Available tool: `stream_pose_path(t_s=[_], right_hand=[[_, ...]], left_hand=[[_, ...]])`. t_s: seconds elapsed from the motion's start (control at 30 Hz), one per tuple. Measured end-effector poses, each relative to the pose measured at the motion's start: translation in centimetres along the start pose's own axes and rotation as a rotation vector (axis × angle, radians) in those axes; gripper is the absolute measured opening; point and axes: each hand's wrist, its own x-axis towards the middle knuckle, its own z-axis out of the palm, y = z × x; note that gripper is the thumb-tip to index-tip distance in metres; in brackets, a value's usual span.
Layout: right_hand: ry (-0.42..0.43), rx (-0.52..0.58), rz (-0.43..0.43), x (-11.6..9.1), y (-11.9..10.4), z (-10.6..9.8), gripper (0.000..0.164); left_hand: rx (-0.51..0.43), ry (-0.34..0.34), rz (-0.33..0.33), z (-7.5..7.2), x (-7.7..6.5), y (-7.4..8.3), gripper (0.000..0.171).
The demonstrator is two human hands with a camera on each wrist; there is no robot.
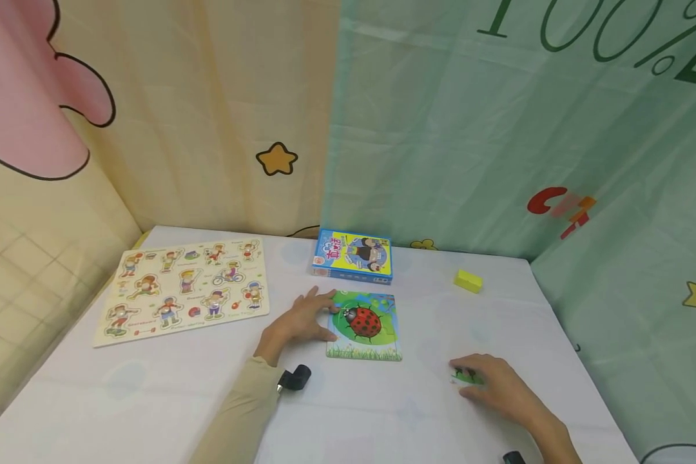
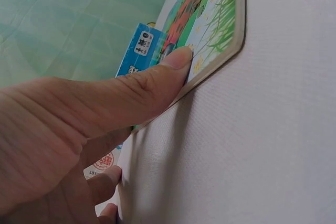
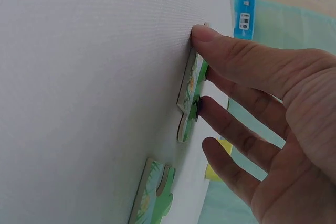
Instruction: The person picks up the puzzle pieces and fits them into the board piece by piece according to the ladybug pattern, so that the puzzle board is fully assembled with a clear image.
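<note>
A square ladybug puzzle board (image 1: 363,325) lies flat on the white table, its grassy edge toward me. My left hand (image 1: 304,319) rests at its left side, fingers spread; in the left wrist view the straight thumb (image 2: 157,80) presses on the board's edge. Farther right, my right hand (image 1: 495,383) pinches a small green and white puzzle piece (image 1: 470,376) between thumb and fingers. The right wrist view shows that piece (image 3: 190,90) low over the table, with the thumb tip at one end. A second puzzle piece (image 3: 152,195) lies beside it.
A blue and yellow box (image 1: 352,256) sits just behind the ladybug board. At the left is a wooden board with sports figures (image 1: 185,293). A yellow block (image 1: 468,281) lies at the back right. Printed curtains (image 1: 429,129) hang behind the table.
</note>
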Motion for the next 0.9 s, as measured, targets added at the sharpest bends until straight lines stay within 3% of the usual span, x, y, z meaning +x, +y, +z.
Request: stream_pose_path(t_s=[0.17,0.4,0.6,0.9], right_hand=[[-0.002,-0.016,-0.003,0.2,0.0,0.0,0.043],[0.012,-0.055,-0.122,0.8,-0.8,-0.1,0.036],[0.009,-0.102,-0.177,2.1,-2.1,0.1,0.026],[0.021,-0.088,-0.259,3.7,-3.7,0.8,0.026]], left_hand=[[0.006,-0.002,-0.002,0.0,0.1,-0.1,0.053],[-0.001,-0.002,0.009,0.0,0.0,0.0,0.053],[0.006,-0.002,0.011,0.0,-0.1,-0.1,0.053],[0.016,-0.006,0.012,-0.1,0.0,-0.1,0.054]])
